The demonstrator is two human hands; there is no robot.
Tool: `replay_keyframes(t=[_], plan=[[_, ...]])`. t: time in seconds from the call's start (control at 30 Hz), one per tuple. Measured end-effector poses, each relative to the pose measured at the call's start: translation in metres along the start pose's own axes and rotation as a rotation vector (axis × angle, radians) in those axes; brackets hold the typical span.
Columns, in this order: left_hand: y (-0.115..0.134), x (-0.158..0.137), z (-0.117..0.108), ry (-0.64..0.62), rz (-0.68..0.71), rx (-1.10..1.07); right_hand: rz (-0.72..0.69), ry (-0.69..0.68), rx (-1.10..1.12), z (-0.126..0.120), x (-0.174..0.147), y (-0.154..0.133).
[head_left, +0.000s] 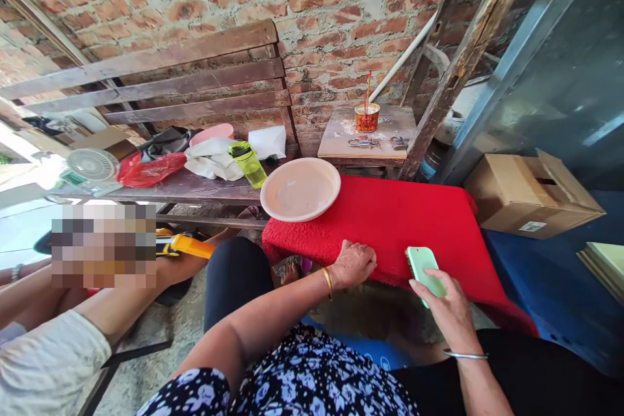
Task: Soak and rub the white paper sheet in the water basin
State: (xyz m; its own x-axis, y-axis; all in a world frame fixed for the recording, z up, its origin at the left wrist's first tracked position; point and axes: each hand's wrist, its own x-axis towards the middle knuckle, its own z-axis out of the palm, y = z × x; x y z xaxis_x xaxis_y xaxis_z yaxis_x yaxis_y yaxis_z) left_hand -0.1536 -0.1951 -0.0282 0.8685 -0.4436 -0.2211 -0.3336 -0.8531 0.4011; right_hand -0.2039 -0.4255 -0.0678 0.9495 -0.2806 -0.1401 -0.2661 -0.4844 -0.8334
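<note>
A red cloth [404, 214] covers a low bench in front of me and hangs over its near edge. At that edge my left hand [355, 262] presses on the cloth, its fingers closed together and bent over it; the fingertips are partly hidden. My right hand [446, 302] grips a mint-green scrub brush [425, 266] between thumb and fingers, above the cloth's near right part. Dark bristles show along the brush's left side. Toward the cloth's far left corner stands a pale pink basin [299, 192].
On the wooden bench [205, 185] at left are a green water bottle [249, 166], a red plastic bag [149, 170] and a small fan [92, 164]. An incense pot [367, 118] and padlocks stand on a stool behind. A cardboard box [526, 192] is at right. Another person sits at left.
</note>
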Motion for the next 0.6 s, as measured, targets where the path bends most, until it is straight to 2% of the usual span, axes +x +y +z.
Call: replay_keyframes(t=[0.3, 0.47, 0.53, 0.6], plan=[[-0.010, 0.009, 0.002, 0.039, -0.036, -0.207, 0.002, 0.003, -0.056, -0.002, -0.003, -0.006], [-0.028, -0.007, -0.010, 0.075, 0.040, -0.409, 0.004, 0.038, -0.107, -0.002, -0.004, -0.008], [-0.031, -0.022, -0.010, 0.034, 0.107, -0.396, 0.004, 0.060, -0.125, -0.001, -0.007, -0.010], [-0.029, -0.038, -0.002, -0.069, 0.162, -0.233, -0.004, 0.077, -0.153, 0.006, -0.012, -0.017]])
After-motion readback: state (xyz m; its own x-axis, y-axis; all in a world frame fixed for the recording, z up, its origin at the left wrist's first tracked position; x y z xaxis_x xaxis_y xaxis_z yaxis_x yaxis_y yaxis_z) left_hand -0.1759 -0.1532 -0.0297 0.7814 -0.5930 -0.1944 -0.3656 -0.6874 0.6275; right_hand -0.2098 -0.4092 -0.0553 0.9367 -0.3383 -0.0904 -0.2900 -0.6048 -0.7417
